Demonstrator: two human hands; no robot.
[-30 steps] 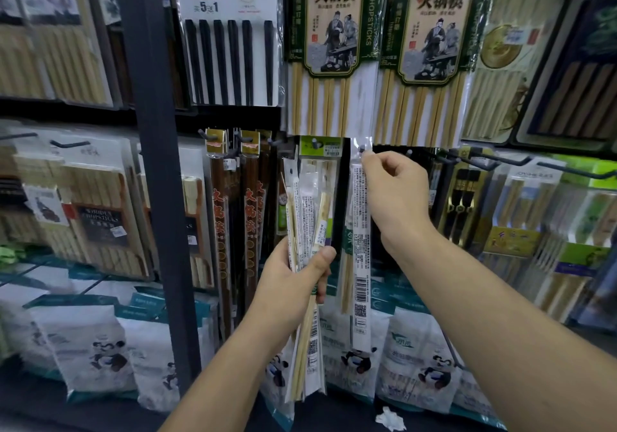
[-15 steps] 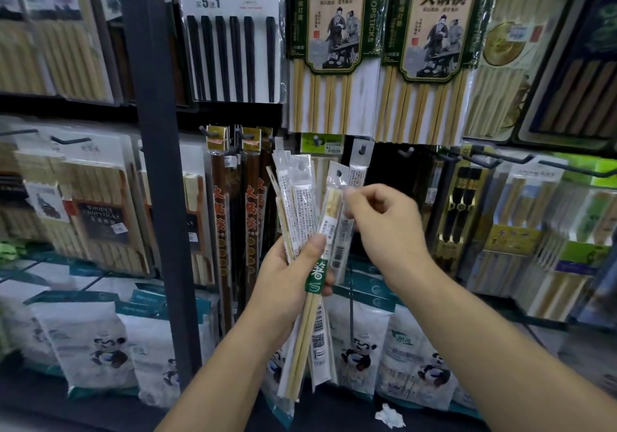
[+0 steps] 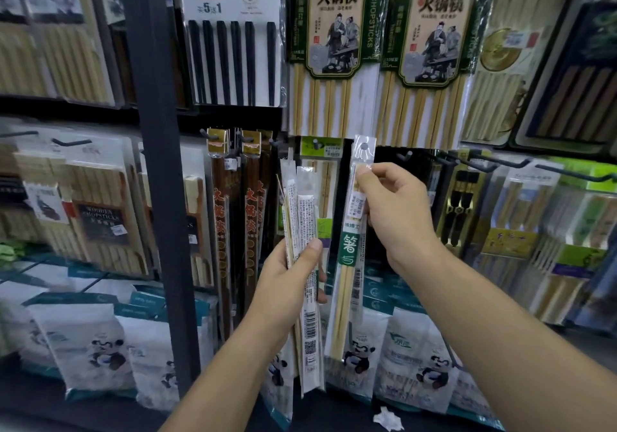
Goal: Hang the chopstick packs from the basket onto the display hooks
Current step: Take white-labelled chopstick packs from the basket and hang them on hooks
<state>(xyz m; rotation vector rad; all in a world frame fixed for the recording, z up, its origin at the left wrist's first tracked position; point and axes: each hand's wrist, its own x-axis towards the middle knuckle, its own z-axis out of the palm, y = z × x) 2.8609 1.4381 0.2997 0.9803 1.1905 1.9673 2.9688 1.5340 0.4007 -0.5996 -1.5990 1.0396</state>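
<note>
Right hand (image 3: 397, 211) now lifts one chopstick pack (image 3: 350, 254) away from the bundle (image 3: 305, 231), pinching its top, left hand (image 3: 290, 284) gripping the bundle.

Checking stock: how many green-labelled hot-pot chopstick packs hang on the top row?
2: side by side, left pack, right pack; others may hang hidden behind.

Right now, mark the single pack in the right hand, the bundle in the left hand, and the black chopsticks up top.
single pack (image 3: 349, 248), head view, on its green label.
bundle (image 3: 306, 213), head view, on the printed white wrapper.
black chopsticks (image 3: 222, 61), head view, on one dark stick.
</note>
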